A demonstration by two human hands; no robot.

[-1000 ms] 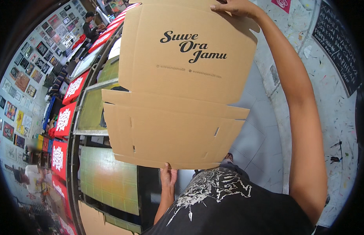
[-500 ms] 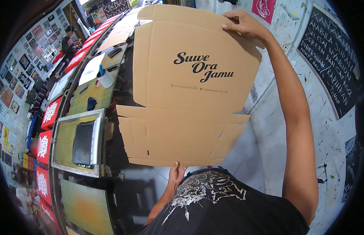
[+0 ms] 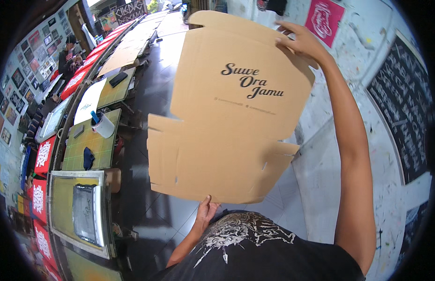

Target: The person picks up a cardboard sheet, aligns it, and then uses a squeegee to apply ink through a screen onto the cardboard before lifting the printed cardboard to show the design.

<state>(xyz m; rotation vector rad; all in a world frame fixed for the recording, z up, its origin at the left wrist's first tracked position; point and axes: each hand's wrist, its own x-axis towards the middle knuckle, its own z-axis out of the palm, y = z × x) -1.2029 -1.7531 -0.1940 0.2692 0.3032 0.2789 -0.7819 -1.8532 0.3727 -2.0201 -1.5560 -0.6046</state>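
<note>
A flat, die-cut brown cardboard box blank (image 3: 217,140) with dark script printing is held up in front of me, its far end raised. My right hand (image 3: 299,42) grips its upper right edge, thumb on the printed face and the other fingers around the edge. At the near edge my left hand (image 3: 207,210) pinches the board, thumb on top and fingers partly hidden below. Slots and cut flaps show along the board's lower part.
To the left runs a long bench with a framed printing screen (image 3: 79,210), a white cup (image 3: 103,125), a dark cloth (image 3: 88,158), a black phone-like object (image 3: 118,79) and red printed panels (image 3: 43,157). Another person (image 3: 69,56) is at the far left. A wall with a blackboard (image 3: 402,107) stands right.
The view has turned, so the bench lies further left and more floor shows. The cardboard has shifted slightly right and tilted, still held by both hands.
</note>
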